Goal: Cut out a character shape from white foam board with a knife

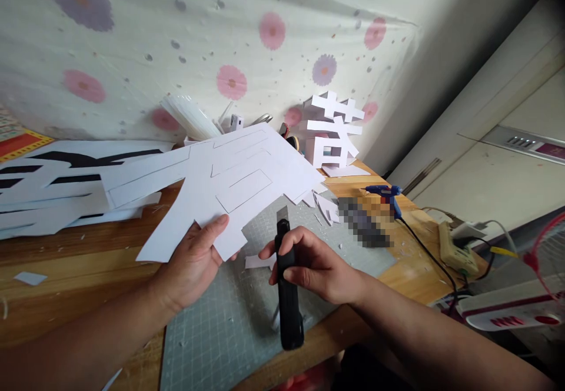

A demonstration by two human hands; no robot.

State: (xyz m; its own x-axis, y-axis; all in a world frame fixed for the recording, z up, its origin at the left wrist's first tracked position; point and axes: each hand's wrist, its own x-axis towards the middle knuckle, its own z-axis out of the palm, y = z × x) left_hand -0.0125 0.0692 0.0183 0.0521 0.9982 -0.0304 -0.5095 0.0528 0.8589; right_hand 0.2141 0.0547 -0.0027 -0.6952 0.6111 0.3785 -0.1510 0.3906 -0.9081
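Note:
My left hand [200, 249] grips the lower edge of a white foam board cutout [238, 173] with its thumb on top. Thin pencil outlines of strokes run across the cutout, which is held tilted above the cutting mat [212, 326]. In my right hand [309, 264] is a black utility knife [289, 285], pointing upward with a short length of blade out at the top. The blade is apart from the board. Small white offcuts [326, 208] lie on the mat beyond the knife.
A white three-dimensional character [333, 132] stands at the back. To the right lie a blue glue gun [384, 192] with its cord and a power strip [454, 249]. Cut white sheets [57, 196] are stacked at left, and clear glue sticks [189, 120] stand near the wall.

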